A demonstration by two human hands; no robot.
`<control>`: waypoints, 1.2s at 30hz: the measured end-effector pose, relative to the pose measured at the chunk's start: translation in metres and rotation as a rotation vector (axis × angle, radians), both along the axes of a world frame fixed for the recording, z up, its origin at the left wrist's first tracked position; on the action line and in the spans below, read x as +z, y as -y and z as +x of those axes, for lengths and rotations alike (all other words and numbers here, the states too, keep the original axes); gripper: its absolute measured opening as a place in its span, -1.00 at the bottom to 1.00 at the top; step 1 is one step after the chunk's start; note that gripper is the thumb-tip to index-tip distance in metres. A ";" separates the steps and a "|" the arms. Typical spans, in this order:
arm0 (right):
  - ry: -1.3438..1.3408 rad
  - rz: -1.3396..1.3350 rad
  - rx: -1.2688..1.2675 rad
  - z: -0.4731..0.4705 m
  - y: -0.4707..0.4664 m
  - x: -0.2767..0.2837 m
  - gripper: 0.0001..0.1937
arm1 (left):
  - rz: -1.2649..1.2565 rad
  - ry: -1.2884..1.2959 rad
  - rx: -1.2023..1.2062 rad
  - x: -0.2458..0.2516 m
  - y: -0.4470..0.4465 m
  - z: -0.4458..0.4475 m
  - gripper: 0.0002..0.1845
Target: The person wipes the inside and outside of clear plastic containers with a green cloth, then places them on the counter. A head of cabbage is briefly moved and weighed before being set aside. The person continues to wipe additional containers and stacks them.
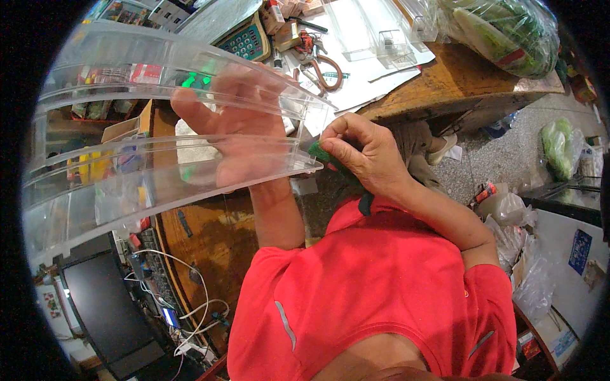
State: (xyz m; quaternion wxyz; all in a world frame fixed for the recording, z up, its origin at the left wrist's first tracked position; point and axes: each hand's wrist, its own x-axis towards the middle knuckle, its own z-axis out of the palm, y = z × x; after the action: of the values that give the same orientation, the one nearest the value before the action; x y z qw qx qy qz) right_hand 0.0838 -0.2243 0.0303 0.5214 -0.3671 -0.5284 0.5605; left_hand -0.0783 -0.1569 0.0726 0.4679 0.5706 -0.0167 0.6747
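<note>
A long clear plastic rack with raised ridges (119,157) spans the left and middle of the head view. Below it my left hand (252,128) is spread palm up and bears it; the fingers and thumb show through the plastic. At the rack's right end my right hand (362,147) pinches a green scouring pad or cloth (316,150) between thumb and fingers, close against the end edge. Part of the pad is hidden by the fingers. A dark strip (366,205) hangs below this hand, and whether it joins the pad I cannot tell.
Scissors with brown handles (329,74), a calculator (245,43), small boxes and more clear plastic racks (376,38) lie on the wooden desk (410,95). Bagged leafy vegetables (505,38) sit at its right. A monitor (105,305), keyboard (159,281) and white cables (205,285) are at lower left.
</note>
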 end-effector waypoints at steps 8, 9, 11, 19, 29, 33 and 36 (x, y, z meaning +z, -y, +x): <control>0.224 0.587 -0.266 0.003 0.011 0.012 -0.85 | 0.136 0.103 -0.260 0.009 0.001 0.001 -0.03; 0.258 0.691 -0.302 0.002 0.011 0.012 -0.84 | 0.136 0.119 -0.286 0.009 0.000 0.002 -0.03; 0.354 0.728 -0.329 -0.004 0.019 0.012 -0.83 | 0.138 0.133 -0.320 0.008 0.001 0.002 -0.04; 0.601 0.869 -0.409 -0.008 0.010 0.016 -0.74 | 0.144 -0.056 -0.231 0.008 0.002 0.008 -0.12; 0.707 0.844 -0.312 -0.008 0.007 0.012 -0.89 | 0.107 -0.168 -0.248 0.005 0.005 0.006 -0.05; 0.818 0.966 -0.387 -0.004 0.009 0.014 -0.89 | 0.128 -0.185 -0.251 0.008 0.005 0.007 -0.05; 0.847 1.030 -0.409 -0.002 0.002 0.012 -0.90 | 0.128 -0.152 -0.223 0.007 0.008 0.011 -0.04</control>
State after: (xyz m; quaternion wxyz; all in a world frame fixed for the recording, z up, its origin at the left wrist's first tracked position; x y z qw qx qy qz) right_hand 0.0823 -0.2265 0.0426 0.4733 -0.3524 -0.8049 -0.0623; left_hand -0.0668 -0.1650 0.0795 0.5026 0.6434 -0.0875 0.5708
